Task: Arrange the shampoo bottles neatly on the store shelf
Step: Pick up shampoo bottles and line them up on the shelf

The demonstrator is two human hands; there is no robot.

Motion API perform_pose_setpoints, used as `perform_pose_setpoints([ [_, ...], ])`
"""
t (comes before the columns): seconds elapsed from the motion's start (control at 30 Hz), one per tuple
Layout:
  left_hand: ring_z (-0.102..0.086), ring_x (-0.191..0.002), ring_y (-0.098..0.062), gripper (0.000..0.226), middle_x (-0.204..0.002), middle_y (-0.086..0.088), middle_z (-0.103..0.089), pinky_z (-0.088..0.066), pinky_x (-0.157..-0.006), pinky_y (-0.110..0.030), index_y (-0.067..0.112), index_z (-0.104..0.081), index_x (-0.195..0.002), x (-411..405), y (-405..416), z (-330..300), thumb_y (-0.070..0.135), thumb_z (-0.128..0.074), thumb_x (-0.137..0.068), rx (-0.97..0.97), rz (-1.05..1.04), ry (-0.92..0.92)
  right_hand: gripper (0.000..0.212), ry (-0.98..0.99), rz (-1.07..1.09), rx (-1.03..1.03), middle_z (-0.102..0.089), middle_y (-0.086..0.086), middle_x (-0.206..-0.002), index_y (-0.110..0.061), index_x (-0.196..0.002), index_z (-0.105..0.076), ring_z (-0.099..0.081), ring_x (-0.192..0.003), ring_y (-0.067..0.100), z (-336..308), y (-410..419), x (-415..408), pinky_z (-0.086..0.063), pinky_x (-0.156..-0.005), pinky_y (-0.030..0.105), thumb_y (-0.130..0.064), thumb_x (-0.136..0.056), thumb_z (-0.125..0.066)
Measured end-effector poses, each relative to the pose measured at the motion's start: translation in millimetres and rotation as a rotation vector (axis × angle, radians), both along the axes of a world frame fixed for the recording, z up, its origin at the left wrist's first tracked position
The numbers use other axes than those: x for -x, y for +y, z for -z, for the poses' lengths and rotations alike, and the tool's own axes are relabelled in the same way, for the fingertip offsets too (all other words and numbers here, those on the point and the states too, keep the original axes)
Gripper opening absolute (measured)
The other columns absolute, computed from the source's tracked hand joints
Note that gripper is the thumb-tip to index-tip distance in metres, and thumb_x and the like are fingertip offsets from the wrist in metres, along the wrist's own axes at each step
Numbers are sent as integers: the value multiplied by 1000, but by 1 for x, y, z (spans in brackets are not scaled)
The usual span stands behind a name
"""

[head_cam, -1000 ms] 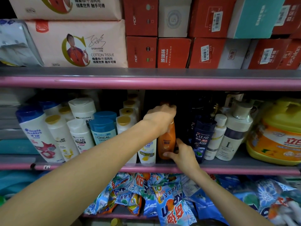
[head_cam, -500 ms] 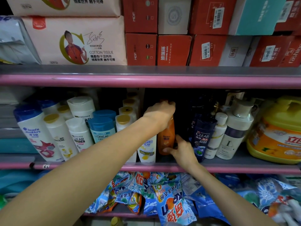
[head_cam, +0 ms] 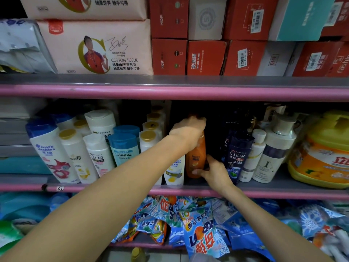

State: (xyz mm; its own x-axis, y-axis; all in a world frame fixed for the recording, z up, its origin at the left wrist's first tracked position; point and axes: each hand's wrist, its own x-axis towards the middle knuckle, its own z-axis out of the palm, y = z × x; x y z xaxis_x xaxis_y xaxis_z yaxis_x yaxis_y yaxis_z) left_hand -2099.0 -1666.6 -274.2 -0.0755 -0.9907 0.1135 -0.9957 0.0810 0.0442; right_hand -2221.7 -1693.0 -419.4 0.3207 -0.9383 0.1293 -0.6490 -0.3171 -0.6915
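Head view is showing the orange bottle [head_cam: 195, 157] standing tall on the shelf [head_cam: 283, 192]; the left hand [head_cam: 187, 130] is gripping its top, the right hand [head_cam: 213, 172] is pinching its bottom (both touching).

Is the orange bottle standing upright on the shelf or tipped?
Upright. The orange bottle stands on its base between its neighbours, the left hand gripping its top and the right hand gripping its lower part.
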Motion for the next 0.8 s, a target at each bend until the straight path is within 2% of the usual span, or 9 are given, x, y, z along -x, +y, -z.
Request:
perform_pose_setpoints([
  [0.13, -53, -114, -35, 54, -130, -11, -46, -44, -77, -38, 15, -44, -128, 0, 6, -2, 18, -71, -81, 30, 1, 30, 47, 24, 14, -44, -70, 11, -98, -6, -109, -54, -66, -82, 24, -11, 7, 2, -52, -71, 31, -33, -77, -77],
  [0.23, -51, -119, -33, 52, -132, -11, -46, -47, -90, -39, 17, -46, -130, -2, 27, -8, 28, -67, -83, 121, 49, 146, 46, 14, 87, -9, -67, 11, -105, -5, -114, -54, -64, -96, 28, -25, 24, 8, -49, -76, 30, -36, -85, -69],
  [0.3, -58, -108, -22, 38, -119, -5, -57, -49, -90, -36, 18, -56, -121, -5, 49, -10, 29, -64, -86, 200, 97, 332, 27, -17, 92, 93, -67, 7, -95, -7, -108, -55, -64, -84, 23, -34, 42, 13, -42, -64, 23, -26, -90, -62],
  [0.37, -62, -91, -7, 20, -101, 3, -68, -50, -83, -22, 18, -66, -106, -11, 78, -6, 24, -63, -87, 218, 151, 541, 7, -55, 41, 133, -65, -1, -81, -14, -99, -55, -60, -67, 10, -41, 66, 13, -36, -50, 14, -16, -92, -56],
  [0.47, -61, -78, 3, 8, -86, 10, -70, -48, -70, -10, 20, -70, -93, -28, 124, 19, 19, -64, -87, 110, 151, 779, 10, -102, -72, 72, -62, -13, -78, -21, -94, -58, -56, -68, -3, -39, 100, -2, -40, -53, 5, -13, -92, -52],
  [0.5, -62, -76, 3, 7, -84, 10, -70, -48, -69, -10, 21, -69, -92, -35, 137, 34, 18, -65, -87, 54, 126, 830, 12, -103, -110, 30, -64, -12, -80, -21, -95, -60, -58, -69, -1, -34, 110, -10, -41, -55, 7, -12, -91, -53],
  [0.6, -64, -76, -2, 9, -84, 4, -72, -50, -72, -13, 19, -69, -90, -60, 166, 90, 12, -66, -86, -53, -10, 908, 16, -32, -209, -91, -71, -2, -91, -18, -102, -65, -65, -83, 14, -3, 128, -41, -48, -71, 26, -15, -89, -57],
  [0.7, -64, -83, -13, 10, -92, -8, -72, -48, -75, -21, 9, -70, -95, -90, 181, 162, 9, -64, -86, -147, -242, 876, 10, 79, -286, -212, -72, 1, -96, -17, -96, -65, -65, -92, 19, 48, 141, -73, -40, -71, 21, -16, -88, -60],
  [0.8, -64, -98, -26, 19, -104, -15, -70, -47, -84, -29, 2, -69, -101, -117, 185, 250, 10, -62, -86, -295, -436, 768, 16, 215, -380, -284, -71, 10, -101, -11, -103, -65, -64, -97, 26, 116, 145, -104, -41, -74, 21, -15, -87, -61],
])
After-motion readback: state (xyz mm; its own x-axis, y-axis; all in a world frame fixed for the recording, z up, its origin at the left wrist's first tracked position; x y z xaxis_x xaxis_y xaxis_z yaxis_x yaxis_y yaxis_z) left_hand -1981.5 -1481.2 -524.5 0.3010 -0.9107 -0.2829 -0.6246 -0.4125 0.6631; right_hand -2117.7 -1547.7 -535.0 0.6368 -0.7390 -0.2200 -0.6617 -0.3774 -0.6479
